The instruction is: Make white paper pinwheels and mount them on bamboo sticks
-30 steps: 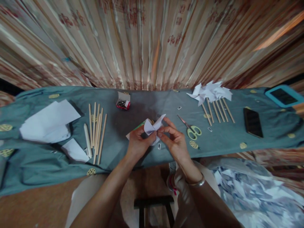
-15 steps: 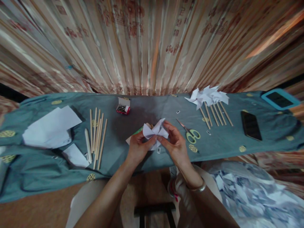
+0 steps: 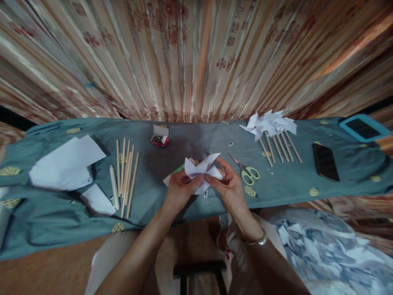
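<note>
A white paper pinwheel [image 3: 201, 169] is between my two hands over the front middle of the table. My left hand [image 3: 181, 190] grips its left side, with the thumb pressed near the centre. From the right, my right hand [image 3: 227, 182] pinches the paper, its thumb also close to the middle and its fingers behind a blade. Partly covered by the paper and my left hand, a flat card with a green part [image 3: 167, 180] lies on the cloth. Scissors with yellow-green handles [image 3: 250, 175] rest just right of my right hand.
At left lie stacked white paper [image 3: 61, 168], several wooden sticks [image 3: 127, 176] and a white rod [image 3: 114, 184]. Behind is a small open box of pins [image 3: 159, 136]. Finished pinwheels [image 3: 270, 123], a phone [image 3: 325, 162] and a blue-framed tablet [image 3: 364, 126] are at right. A bag of paper scraps [image 3: 331, 254] stands below.
My right hand has shifted slightly right, and the pinwheel's upper right blade now reaches further right. My left hand keeps nearly the same hold.
</note>
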